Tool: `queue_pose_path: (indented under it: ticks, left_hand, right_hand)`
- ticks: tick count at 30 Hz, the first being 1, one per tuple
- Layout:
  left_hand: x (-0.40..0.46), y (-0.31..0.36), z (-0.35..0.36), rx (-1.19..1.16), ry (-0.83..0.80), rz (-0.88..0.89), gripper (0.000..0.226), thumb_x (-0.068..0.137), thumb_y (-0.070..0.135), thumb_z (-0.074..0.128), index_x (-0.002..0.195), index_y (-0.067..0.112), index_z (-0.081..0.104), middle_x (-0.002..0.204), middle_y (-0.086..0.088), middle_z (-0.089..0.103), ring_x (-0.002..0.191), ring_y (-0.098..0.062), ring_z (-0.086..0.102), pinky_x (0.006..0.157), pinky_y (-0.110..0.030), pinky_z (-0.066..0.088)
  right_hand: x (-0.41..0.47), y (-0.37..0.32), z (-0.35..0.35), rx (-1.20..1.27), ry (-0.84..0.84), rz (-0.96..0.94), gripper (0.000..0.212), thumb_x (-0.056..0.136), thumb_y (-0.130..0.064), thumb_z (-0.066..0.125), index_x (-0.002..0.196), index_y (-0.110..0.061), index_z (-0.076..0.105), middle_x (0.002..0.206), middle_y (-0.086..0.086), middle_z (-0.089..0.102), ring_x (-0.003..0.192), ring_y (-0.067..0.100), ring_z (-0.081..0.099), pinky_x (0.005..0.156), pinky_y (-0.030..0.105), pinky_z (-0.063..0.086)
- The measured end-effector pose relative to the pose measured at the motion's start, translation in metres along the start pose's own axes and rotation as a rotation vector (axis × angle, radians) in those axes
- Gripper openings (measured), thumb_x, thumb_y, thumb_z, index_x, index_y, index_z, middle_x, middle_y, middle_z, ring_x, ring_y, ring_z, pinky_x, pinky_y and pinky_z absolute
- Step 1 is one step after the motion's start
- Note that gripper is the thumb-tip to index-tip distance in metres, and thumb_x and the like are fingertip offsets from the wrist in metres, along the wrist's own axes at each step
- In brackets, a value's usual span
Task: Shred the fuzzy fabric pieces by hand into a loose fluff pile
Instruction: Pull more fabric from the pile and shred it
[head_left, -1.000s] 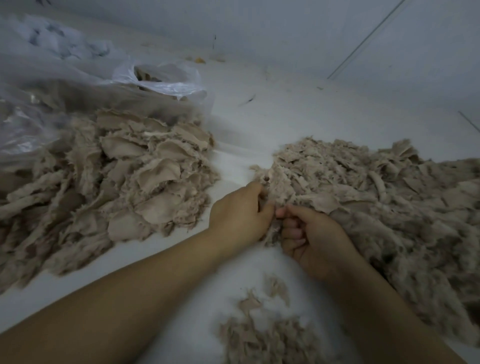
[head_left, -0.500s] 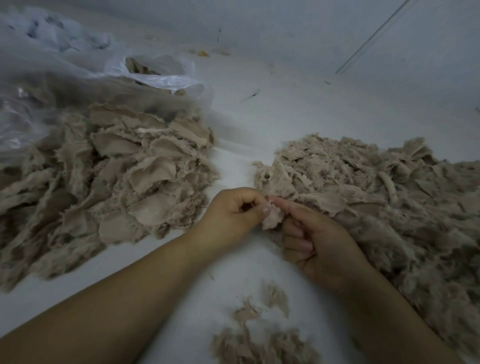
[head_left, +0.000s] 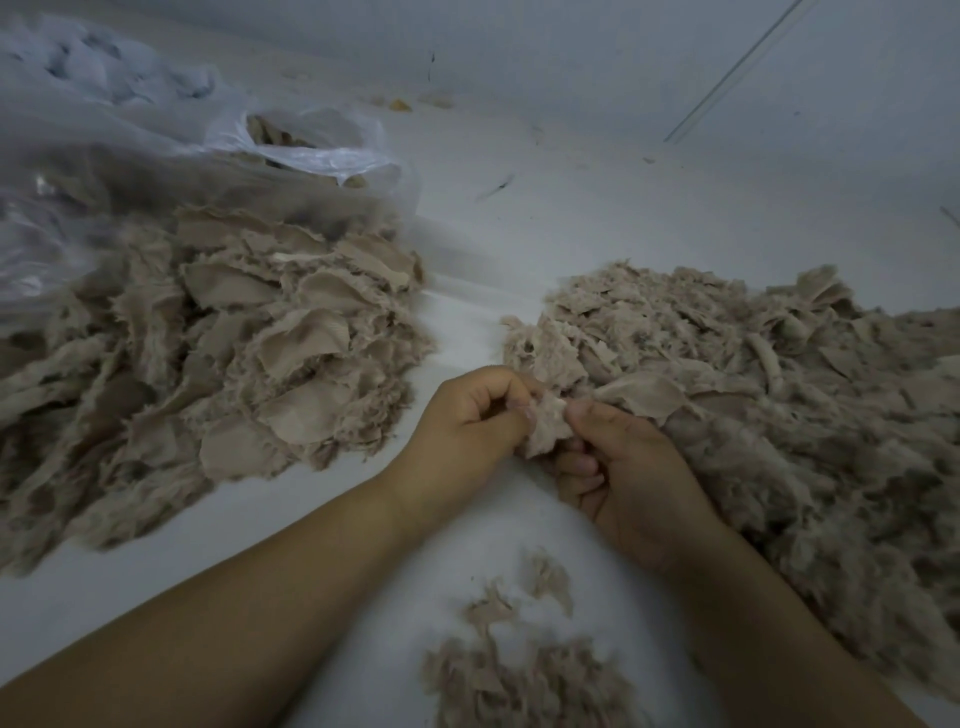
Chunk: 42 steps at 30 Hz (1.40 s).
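Both hands meeting at centre frame over the white surface. Left hand (head_left: 467, 421) curled, thumb and fingers (head_left: 524, 413) pinching one side of a small fuzzy scrap (head_left: 545, 423); right hand (head_left: 631, 467) curled likewise, thumb tip clamped on the opposite side. Scrap held taut between the two grips, just off the near edge of the right pile (head_left: 753, 395). Left pile (head_left: 208, 364) of larger, flatter pieces well apart to the left, spilling from a clear bag (head_left: 322, 150). Small fluff heap (head_left: 519, 675) below the wrists, near the frame bottom.

Risks, judged from present layout:
- Grip points very close together; likely to pull off only a tuft rather than split the scrap, leaving it under-shredded.
- Scrap held directly beside the right pile; torn fibres liable to drop onto unshredded material and mix with it instead of reaching the fluff heap.
- Right palm and forearm lying against the right pile; an outward pull may drag loose pieces across the surface.
- Dim light and soft focus; degree of tearing hard to verify by eye.

Difference from half a second earlier: both hands raised slightly and turned inward, scrap now showing more fully between the thumbs, grip tightened. Compared with one second earlier: hands withdrawn from the pile edge, scrap separated from it. Piles, bag and heap unchanged in position.
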<state>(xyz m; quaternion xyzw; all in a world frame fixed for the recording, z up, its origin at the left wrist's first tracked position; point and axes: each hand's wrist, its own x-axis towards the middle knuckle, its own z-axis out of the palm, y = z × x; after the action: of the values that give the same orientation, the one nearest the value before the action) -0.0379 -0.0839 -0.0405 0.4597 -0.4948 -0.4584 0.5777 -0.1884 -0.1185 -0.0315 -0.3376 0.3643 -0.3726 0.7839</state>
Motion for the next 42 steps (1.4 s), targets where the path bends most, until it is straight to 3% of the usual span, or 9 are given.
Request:
queue_pose_path:
  ticks: [4, 9, 16, 19, 24, 29, 36, 40, 42]
  left_hand:
    - [0.006, -0.002, -0.002, 0.019, 0.044, -0.088, 0.023, 0.081, 0.021, 0.067, 0.075, 0.0, 0.058, 0.074, -0.023, 0.059, 0.065, -0.028, 0.055, 0.06, -0.044, 0.05]
    - [0.014, -0.004, 0.006, 0.13, 0.061, -0.161, 0.018, 0.086, 0.014, 0.074, 0.074, 0.003, 0.066, 0.063, -0.014, 0.067, 0.052, -0.017, 0.056, 0.049, -0.024, 0.045]
    - [0.002, 0.002, 0.0, -0.192, 0.118, 0.011, 0.013, 0.083, 0.007, 0.066, 0.072, 0.0, 0.065, 0.058, 0.0, 0.067, 0.048, -0.006, 0.058, 0.048, -0.015, 0.045]
    - [0.003, 0.002, -0.002, -0.115, 0.197, 0.043, 0.013, 0.085, 0.009, 0.068, 0.073, 0.005, 0.07, 0.058, 0.002, 0.063, 0.049, -0.006, 0.052, 0.049, -0.016, 0.041]
    - [0.001, -0.002, 0.008, 0.135, 0.181, 0.094, 0.015, 0.088, 0.005, 0.069, 0.074, 0.003, 0.073, 0.063, -0.005, 0.068, 0.057, -0.006, 0.057, 0.055, -0.021, 0.047]
    - [0.0, -0.001, 0.005, 0.086, 0.185, 0.075, 0.019, 0.091, 0.001, 0.064, 0.073, 0.002, 0.07, 0.048, 0.015, 0.055, 0.044, 0.004, 0.046, 0.048, -0.012, 0.038]
    - [-0.002, -0.003, 0.006, 0.207, 0.174, 0.193, 0.011, 0.084, -0.004, 0.069, 0.076, 0.004, 0.072, 0.065, 0.012, 0.063, 0.06, 0.0, 0.054, 0.06, -0.016, 0.044]
    - [-0.003, -0.004, 0.009, 0.228, 0.209, 0.175, 0.026, 0.083, -0.005, 0.07, 0.074, 0.02, 0.069, 0.063, 0.011, 0.062, 0.056, -0.001, 0.054, 0.056, -0.016, 0.045]
    - [-0.003, -0.003, 0.008, 0.183, 0.226, 0.145, 0.03, 0.084, -0.006, 0.069, 0.071, 0.021, 0.068, 0.06, 0.005, 0.063, 0.05, -0.003, 0.054, 0.05, -0.017, 0.045]
  right_hand:
    - [-0.001, 0.002, 0.002, -0.069, -0.011, -0.04, 0.033, 0.099, -0.004, 0.047, 0.075, -0.01, 0.069, 0.061, 0.002, 0.048, 0.045, 0.005, 0.039, 0.038, 0.014, 0.03]
    - [-0.001, 0.003, 0.004, -0.128, 0.025, -0.082, 0.027, 0.101, -0.005, 0.043, 0.097, -0.003, 0.07, 0.059, 0.002, 0.047, 0.046, 0.007, 0.038, 0.039, 0.015, 0.029]
    - [0.0, 0.001, 0.005, 0.0, 0.113, -0.056, 0.026, 0.103, -0.003, 0.037, 0.091, 0.001, 0.06, 0.065, 0.005, 0.042, 0.043, 0.006, 0.034, 0.036, 0.014, 0.026]
    - [0.0, 0.0, 0.001, -0.006, 0.072, -0.06, 0.017, 0.101, -0.006, 0.043, 0.102, 0.0, 0.059, 0.065, 0.005, 0.043, 0.042, 0.006, 0.034, 0.035, 0.014, 0.025]
    - [-0.004, 0.002, 0.0, -0.237, -0.057, -0.141, 0.019, 0.079, -0.031, 0.064, 0.076, -0.013, 0.06, 0.061, 0.003, 0.041, 0.04, 0.007, 0.031, 0.037, 0.014, 0.023]
    - [0.0, 0.005, -0.003, -0.229, -0.021, -0.141, 0.028, 0.096, -0.009, 0.053, 0.068, -0.009, 0.051, 0.063, 0.006, 0.031, 0.045, 0.008, 0.026, 0.037, 0.017, 0.022]
    - [0.0, 0.003, -0.004, -0.202, -0.034, -0.137, 0.03, 0.089, -0.029, 0.066, 0.077, -0.005, 0.052, 0.064, 0.005, 0.036, 0.046, 0.009, 0.029, 0.038, 0.017, 0.026]
    - [0.0, 0.006, -0.003, -0.314, -0.014, -0.173, 0.029, 0.091, -0.01, 0.059, 0.096, 0.018, 0.055, 0.07, 0.012, 0.03, 0.048, 0.011, 0.022, 0.04, 0.019, 0.02]
    - [0.0, 0.006, -0.003, -0.305, -0.014, -0.156, 0.014, 0.092, -0.002, 0.055, 0.088, 0.011, 0.058, 0.066, 0.008, 0.03, 0.045, 0.008, 0.022, 0.039, 0.019, 0.02]
